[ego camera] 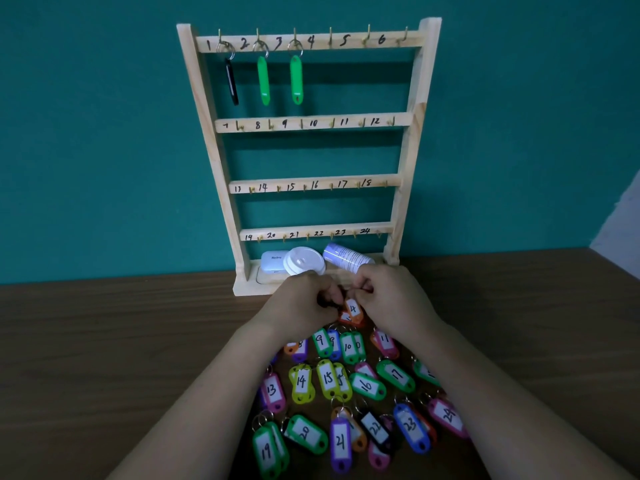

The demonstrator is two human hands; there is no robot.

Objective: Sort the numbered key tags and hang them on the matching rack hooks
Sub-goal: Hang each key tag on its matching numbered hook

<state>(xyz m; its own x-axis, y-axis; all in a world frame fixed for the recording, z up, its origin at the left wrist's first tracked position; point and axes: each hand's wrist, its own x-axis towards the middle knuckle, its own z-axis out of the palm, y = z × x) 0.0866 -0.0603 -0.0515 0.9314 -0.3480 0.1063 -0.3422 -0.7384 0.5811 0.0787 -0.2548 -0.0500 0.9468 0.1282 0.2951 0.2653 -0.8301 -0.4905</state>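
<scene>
Orange tag 4 (352, 310) pinched between left hand (300, 301), right hand (391, 295).

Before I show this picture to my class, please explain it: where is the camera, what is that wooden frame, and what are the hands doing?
This single picture comes from a camera worn on the person's head, looking down at their own two hands. The wooden rack stands on the table; its hooks are numbered 1 to 24. Three tags hang on hooks 1, 2 and 3. Many coloured numbered tags lie loose on the table. The left hand and right hand together pinch the orange tag marked 4.
</scene>
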